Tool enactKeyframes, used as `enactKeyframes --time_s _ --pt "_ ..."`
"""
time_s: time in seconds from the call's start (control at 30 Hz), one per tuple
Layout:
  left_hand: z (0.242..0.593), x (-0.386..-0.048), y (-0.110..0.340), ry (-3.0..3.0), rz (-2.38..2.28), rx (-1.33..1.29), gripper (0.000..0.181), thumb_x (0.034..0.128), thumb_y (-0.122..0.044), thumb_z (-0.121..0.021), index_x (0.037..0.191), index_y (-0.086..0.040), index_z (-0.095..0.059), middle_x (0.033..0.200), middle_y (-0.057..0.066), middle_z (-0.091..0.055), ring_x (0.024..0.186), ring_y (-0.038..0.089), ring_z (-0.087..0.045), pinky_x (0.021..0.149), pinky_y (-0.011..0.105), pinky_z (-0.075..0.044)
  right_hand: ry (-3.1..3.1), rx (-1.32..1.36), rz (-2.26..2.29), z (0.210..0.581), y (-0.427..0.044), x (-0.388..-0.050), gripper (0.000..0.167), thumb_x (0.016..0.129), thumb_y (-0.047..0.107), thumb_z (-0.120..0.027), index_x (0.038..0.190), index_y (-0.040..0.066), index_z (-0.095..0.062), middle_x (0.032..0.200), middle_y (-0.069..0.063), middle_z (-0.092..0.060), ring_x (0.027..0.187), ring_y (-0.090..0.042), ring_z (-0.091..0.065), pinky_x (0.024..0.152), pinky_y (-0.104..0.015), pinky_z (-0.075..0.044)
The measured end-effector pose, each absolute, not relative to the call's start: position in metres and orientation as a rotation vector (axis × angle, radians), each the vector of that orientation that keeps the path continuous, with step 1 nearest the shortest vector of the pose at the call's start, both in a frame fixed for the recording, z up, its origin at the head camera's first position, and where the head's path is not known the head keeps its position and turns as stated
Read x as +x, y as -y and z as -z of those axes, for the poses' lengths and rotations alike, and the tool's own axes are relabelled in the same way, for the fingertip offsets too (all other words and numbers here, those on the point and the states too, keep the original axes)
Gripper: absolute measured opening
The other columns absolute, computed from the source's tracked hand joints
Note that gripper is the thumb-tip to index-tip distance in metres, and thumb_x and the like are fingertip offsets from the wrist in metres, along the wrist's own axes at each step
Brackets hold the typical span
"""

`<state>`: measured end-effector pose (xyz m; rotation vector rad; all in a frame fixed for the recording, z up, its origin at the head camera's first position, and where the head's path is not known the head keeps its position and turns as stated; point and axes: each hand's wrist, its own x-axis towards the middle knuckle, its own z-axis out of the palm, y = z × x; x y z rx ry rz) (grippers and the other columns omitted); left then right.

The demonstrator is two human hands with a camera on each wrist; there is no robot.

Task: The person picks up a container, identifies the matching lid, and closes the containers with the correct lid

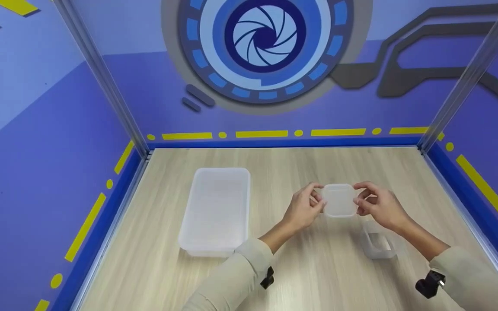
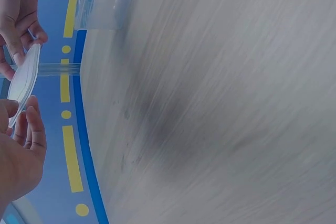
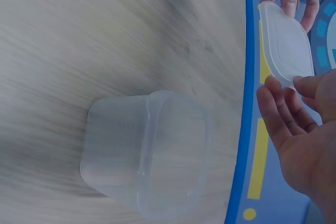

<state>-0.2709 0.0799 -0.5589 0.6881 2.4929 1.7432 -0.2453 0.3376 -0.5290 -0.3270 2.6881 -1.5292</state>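
Note:
Both hands hold a small translucent square lid (image 1: pixel 339 200) with rounded corners, raised above the wooden table. My left hand (image 1: pixel 304 207) pinches its left edge between thumb and fingers. On the opposite edge, my right hand (image 1: pixel 381 205) pinches it the same way. In the right wrist view the lid (image 3: pixel 286 43) is tilted, with fingertips at both ends. Below the right hand stands a small clear plastic container (image 1: pixel 378 244), partly hidden by that hand in the head view. Its open mouth shows in the right wrist view, where the container (image 3: pixel 118 145) stands apart from the lid.
A large translucent white plastic box (image 1: pixel 216 207) sits on the left part of the table (image 1: pixel 292 276). Blue and purple printed panels (image 1: pixel 136 95) enclose the back and both sides, with metal posts (image 1: pixel 102 73) at the corners.

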Motion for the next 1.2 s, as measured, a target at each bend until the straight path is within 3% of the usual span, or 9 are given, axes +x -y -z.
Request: enactKeyframes --time_s 1.2 --pt "0.565 -0.26 -0.11 -2.489 -1.622 0.668 0.04 0.1042 -0.009 -0.068 0.142 -0.009 -0.057 0.094 -0.011 -0.059 0.076 -0.003 -0.066 0.063 0.016 -0.053 -2.622 -0.313 1.409 0.525 -0.371 -0.243 0.039 0.105 0.009 -0.066 0.139 -0.004 -0.055 0.104 -0.022 -0.064 0.08 -0.027 -0.074 0.071 -0.034 -0.064"
